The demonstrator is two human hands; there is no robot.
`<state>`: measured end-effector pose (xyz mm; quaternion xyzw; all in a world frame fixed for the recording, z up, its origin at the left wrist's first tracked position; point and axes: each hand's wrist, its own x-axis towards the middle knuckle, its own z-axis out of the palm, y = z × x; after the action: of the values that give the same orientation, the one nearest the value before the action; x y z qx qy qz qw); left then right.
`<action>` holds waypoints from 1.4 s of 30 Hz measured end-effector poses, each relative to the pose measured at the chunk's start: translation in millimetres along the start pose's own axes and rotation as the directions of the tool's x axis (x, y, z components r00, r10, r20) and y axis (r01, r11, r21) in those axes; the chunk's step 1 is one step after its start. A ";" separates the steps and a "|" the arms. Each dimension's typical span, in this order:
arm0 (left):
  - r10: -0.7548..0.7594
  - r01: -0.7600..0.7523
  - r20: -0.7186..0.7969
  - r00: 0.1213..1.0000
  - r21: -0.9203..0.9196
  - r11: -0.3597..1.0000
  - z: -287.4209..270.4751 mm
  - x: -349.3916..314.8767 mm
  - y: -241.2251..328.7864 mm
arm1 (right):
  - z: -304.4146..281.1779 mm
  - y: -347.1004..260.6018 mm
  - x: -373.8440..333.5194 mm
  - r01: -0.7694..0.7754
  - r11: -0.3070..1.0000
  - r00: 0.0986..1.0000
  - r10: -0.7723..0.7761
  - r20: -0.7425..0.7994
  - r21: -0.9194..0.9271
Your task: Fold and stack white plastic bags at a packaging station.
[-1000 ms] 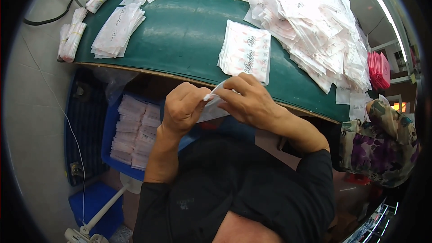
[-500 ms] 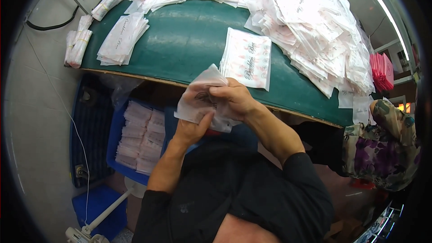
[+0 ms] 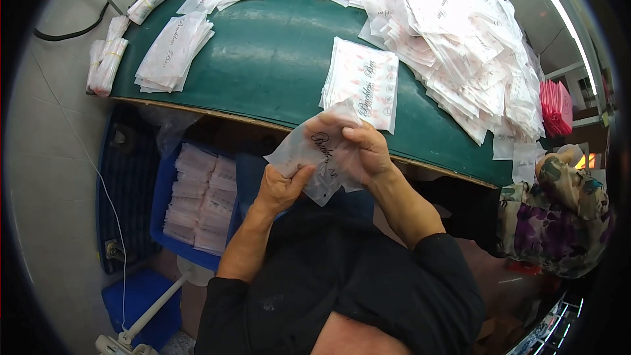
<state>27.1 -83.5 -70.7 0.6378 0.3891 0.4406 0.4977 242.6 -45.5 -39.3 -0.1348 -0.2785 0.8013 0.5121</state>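
A translucent white plastic bag point(image 3: 320, 149) with dark script print is stretched between my two hands, just off the table's front edge. My left hand point(image 3: 281, 187) pinches its lower left corner, thumb on top. At the bag's right side, my right hand point(image 3: 369, 151) grips it with the thumb over the film and the fingers behind. Just beyond it on the green table point(image 3: 263, 46) lies a stack of printed bags point(image 3: 363, 82). Another, smaller stack of bags point(image 3: 172, 52) rests at the table's left.
A large heap of bags point(image 3: 453, 33) covers the table's back and right. Banded rolls of bags point(image 3: 107, 66) sit at the left edge. Below is a blue crate point(image 3: 158, 213) holding bundled bags. Pink packets point(image 3: 556, 108) and a person's patterned sleeve point(image 3: 559, 223) are at right.
The bag was bunched and folded; now it is spread wider between my hands. My right hand has moved right and slightly down, while my left hand has stayed nearly in place.
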 end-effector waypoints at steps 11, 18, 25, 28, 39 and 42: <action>0.324 -0.269 -0.193 0.926 0.266 0.926 -29.9 28.2 23.1 | -2.1 31.9 -8.6 -0.580 0.547 0.759 0.632 -0.157 -0.604; 0.033 -0.033 -0.236 0.971 0.005 0.999 -47.9 14.6 14.2 | -9.9 35.4 0.8 -0.383 0.479 0.830 0.554 -0.067 -0.790; 0.208 -0.172 -0.124 0.970 0.252 0.952 -17.8 -10.4 -3.5 | 34.1 28.2 44.0 -0.126 0.976 0.974 0.156 0.163 -0.177; 0.104 -0.077 -0.209 0.972 0.133 0.988 -21.4 -19.2 -9.4 | 29.7 22.8 42.3 -0.094 0.995 0.988 0.096 0.122 -0.025; -0.075 0.015 -0.450 0.890 -0.137 0.990 -87.0 -11.7 -11.7 | 32.3 37.6 53.1 -0.317 0.761 0.938 0.164 -0.305 -0.566; -0.147 0.026 -0.491 0.859 -0.245 0.969 -104.9 -16.5 -15.4 | 48.8 45.0 63.4 -0.272 0.692 0.950 0.083 -0.300 -0.669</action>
<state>-78.5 -65.2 -76.5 0.4198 0.4808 0.6112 0.4680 156.8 -18.2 -21.7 -0.4442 -0.4816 0.6576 0.3720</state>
